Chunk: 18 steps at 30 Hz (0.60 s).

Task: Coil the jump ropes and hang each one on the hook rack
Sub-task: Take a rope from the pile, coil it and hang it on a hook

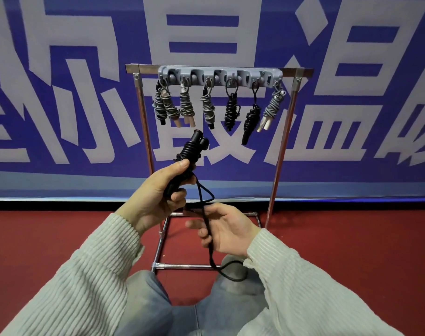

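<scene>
Left hand (158,190) grips the black jump rope (190,151) by its two handles, held together and pointing up and far toward the rack; fingers (180,195) curled round the lower handle section, thumb on top near the wound part. Cord is wrapped in tight turns around the upper half of the handles, above the grip. Loose cord tail (206,221) drops from the wraps, makes a small triangular loop just right of the left hand, then crosses the palm of the right hand (227,230). Right hand is palm-up, near and right of the left one, fingers loosely curled round the cord rather than clamped; how firm the hold is can't be told. Below that hand the tail runs down to a loop lying over the right knee (233,280). Hook rack (220,75): grey hook strip on a metal frame standing on the red floor (352,238), far centre, in front of a blue banner (61,69). Seven coiled ropes (207,107) already hang from it: grey ones at left and far right, two black ones right of centre. The held rope sits below and left of the rack's middle, apart from the hanging ones.
</scene>
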{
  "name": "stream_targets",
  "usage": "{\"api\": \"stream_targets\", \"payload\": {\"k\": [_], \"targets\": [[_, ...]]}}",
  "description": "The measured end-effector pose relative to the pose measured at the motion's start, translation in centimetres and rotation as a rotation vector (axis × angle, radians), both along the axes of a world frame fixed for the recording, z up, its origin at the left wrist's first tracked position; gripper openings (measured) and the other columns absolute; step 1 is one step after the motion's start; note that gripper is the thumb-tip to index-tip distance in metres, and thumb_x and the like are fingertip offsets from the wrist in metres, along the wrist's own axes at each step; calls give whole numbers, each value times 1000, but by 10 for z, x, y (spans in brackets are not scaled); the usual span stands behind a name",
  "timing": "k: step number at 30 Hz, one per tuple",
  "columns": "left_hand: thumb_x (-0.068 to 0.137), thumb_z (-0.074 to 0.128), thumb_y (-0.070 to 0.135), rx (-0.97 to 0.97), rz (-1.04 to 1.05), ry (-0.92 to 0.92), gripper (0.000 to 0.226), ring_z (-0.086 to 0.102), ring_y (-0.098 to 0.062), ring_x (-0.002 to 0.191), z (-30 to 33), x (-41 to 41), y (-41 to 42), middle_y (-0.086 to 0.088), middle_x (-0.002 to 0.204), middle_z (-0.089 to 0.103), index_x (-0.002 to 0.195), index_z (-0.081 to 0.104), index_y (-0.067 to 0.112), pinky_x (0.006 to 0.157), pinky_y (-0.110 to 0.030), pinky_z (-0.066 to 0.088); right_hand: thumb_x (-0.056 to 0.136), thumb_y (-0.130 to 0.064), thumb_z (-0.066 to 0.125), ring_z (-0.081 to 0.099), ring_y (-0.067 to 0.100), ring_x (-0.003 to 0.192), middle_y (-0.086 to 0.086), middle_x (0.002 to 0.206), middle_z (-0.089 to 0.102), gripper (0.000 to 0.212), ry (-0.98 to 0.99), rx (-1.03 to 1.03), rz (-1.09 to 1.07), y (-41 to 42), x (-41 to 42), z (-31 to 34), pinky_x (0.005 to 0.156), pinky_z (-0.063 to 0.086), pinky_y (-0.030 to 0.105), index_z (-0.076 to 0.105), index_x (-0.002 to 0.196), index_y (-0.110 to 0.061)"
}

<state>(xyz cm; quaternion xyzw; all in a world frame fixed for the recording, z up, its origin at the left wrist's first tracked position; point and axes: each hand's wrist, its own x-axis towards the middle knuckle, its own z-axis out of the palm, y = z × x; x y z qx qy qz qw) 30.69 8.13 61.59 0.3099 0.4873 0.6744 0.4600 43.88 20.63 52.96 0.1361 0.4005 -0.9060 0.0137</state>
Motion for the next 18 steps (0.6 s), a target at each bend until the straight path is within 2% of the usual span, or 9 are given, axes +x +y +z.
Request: {"api": "stream_targets", "payload": {"k": [2,4,7,9,11,13,15,18], "targets": [[85,67,42,4,-9,0,41,32,-5,42,0,1,1,0,86,64,117,64,16,46,-17,26,101,-40,45,56,15,68,10,99,74,43,36,-6,-3,-4,0,1,65,42,27,76,112,-11],[84,68,42,12,-1,-12,39,33,-5,42,0,2,3,0,86,64,114,65,17,44,-15,28,97,-42,54,57,14,63,4,84,70,38,48,-16,-95,-7,-4,3,65,43,27,76,106,-12],[82,71,44,12,39,-31,38,34,-5,43,1,-1,5,1,86,63,110,65,19,42,-15,31,87,-33,68,50,9,58,-2,75,58,20,31,5,-274,-8,-12,2,61,38,25,75,96,-16],[81,72,44,7,64,-37,38,34,-5,44,0,-3,6,1,85,63,109,65,19,42,-14,31,89,-23,70,49,10,59,-2,75,57,5,52,13,-371,-5,-13,-1,62,38,25,70,91,-19],[80,73,44,11,83,-53,39,34,-5,44,-1,-4,7,1,83,63,109,65,18,42,-14,30,94,-12,67,48,11,59,-1,74,54,10,81,117,-460,-3,-12,-3,59,39,25,62,92,-20],[80,73,44,11,102,-72,41,34,-4,44,-3,-4,8,1,82,63,111,64,18,42,-13,29,94,-11,69,40,11,54,-2,68,48,13,89,386,-541,-5,-10,-2,52,34,23,59,95,-20],[80,74,44,12,119,-97,42,35,-4,44,-6,-4,10,1,82,63,112,64,19,41,-13,29,93,-18,73,33,10,50,-6,59,47,17,58,777,-630,-8,-7,0,49,29,21,56,94,-17],[80,75,44,22,147,-164,45,36,-3,43,-9,-6,13,-1,82,63,115,62,18,40,-12,29,90,-25,76,41,8,53,-8,58,52,18,33,1273,-702,-9,-6,1,56,37,20,59,97,-24]]}}
